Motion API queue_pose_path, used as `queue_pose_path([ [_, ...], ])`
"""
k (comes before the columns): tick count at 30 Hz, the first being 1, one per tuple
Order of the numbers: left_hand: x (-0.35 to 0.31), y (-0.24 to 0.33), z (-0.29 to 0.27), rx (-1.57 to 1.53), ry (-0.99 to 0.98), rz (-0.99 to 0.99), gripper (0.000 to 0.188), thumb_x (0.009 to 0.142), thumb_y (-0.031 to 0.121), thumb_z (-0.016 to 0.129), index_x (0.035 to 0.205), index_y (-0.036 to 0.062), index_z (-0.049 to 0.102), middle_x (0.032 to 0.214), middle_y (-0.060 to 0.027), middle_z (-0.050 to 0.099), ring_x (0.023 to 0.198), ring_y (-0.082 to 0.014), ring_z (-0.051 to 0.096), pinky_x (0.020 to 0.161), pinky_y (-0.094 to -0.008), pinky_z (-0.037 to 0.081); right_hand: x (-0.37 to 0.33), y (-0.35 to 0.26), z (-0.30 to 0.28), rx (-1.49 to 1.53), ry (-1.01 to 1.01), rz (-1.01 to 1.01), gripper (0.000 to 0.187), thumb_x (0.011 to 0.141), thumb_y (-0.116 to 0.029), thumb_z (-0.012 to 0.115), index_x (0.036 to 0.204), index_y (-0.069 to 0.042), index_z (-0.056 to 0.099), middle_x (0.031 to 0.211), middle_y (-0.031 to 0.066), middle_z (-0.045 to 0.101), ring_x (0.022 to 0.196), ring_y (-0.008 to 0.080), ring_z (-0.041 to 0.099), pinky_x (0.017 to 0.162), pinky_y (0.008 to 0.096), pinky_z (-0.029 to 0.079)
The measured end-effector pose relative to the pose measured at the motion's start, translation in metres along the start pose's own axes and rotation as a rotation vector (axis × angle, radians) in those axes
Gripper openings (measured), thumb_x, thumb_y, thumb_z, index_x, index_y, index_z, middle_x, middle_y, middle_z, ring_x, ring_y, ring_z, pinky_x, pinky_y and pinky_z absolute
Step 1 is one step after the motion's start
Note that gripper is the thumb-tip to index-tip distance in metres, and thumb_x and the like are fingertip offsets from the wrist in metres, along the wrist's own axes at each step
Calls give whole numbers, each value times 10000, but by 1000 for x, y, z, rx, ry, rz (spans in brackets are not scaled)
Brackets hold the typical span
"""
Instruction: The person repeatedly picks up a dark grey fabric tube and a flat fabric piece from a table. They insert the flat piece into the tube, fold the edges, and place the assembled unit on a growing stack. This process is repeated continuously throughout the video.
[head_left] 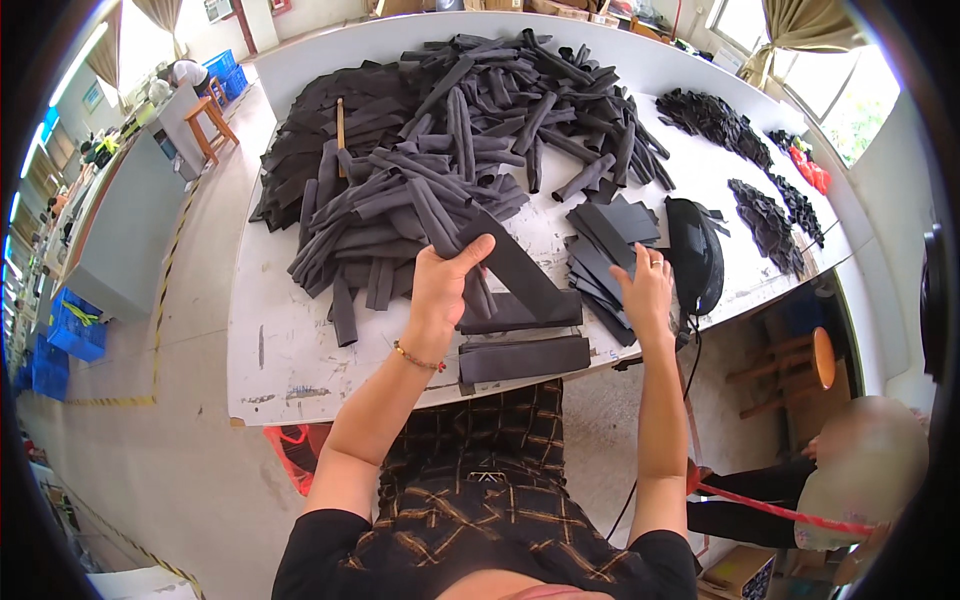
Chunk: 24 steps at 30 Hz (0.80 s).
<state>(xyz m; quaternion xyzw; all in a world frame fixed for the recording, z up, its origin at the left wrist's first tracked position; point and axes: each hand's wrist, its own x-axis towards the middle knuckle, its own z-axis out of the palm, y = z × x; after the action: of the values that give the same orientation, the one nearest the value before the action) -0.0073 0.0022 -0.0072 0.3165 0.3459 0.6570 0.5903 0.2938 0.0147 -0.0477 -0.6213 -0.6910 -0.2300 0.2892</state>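
Note:
My left hand (440,290) is closed on a flat dark strip (515,270), pinched under the thumb and slanting down to the right. A rolled dark grey fabric tube (432,217) runs through the same grip. Below the strip's lower end lies a dark folded stack (535,312), with a second dark folded piece (525,358) nearer the table edge. My right hand (650,290) reaches over a spread stack of flat dark strips (605,235). Its thumb and fingers are apart at the stack's right side, and I see nothing held in them.
A big heap of dark tubes (400,200) covers the left and back of the white table (300,375). A black rounded device (692,255) with a cable stands right of the strips. Small dark piles (765,225) lie farther right. A person (865,470) sits at the lower right.

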Motion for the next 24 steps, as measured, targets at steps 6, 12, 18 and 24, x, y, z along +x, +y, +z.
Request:
queue_pose_path([
  [6,-5,-16,8,-8,18,-97,170,788,105,827,868,11,711,793,-45,686,652,-110,603,582,-249,464,24,-131,-74,793,-370,-201,453,762,-145,808,1059,-26,487,1139,176,530,1028,354,554,855,409,465],
  [12,-7,1,-2,-115,-121,-200,330,948,283,668,1085,-18,653,963,-120,685,909,-191,665,751,-318,534,17,-120,-46,725,-197,-231,249,871,-33,662,996,-4,448,1034,189,480,918,389,513,802,425,447],
  [18,-3,3,-26,-257,-325,-377,399,1011,228,541,1386,142,432,1235,-221,580,1153,-418,587,930,-543,526,14,-113,-59,821,-272,-26,262,878,-33,662,988,-4,426,964,177,459,857,379,497,756,442,429],
  [24,4,-7,-36,-234,-322,-315,441,974,98,580,1390,96,434,1234,-233,577,1165,-441,582,950,-572,528,4,-98,-63,788,-150,-74,297,834,-56,724,1013,-2,493,987,163,551,878,364,541,759,420,456],
])
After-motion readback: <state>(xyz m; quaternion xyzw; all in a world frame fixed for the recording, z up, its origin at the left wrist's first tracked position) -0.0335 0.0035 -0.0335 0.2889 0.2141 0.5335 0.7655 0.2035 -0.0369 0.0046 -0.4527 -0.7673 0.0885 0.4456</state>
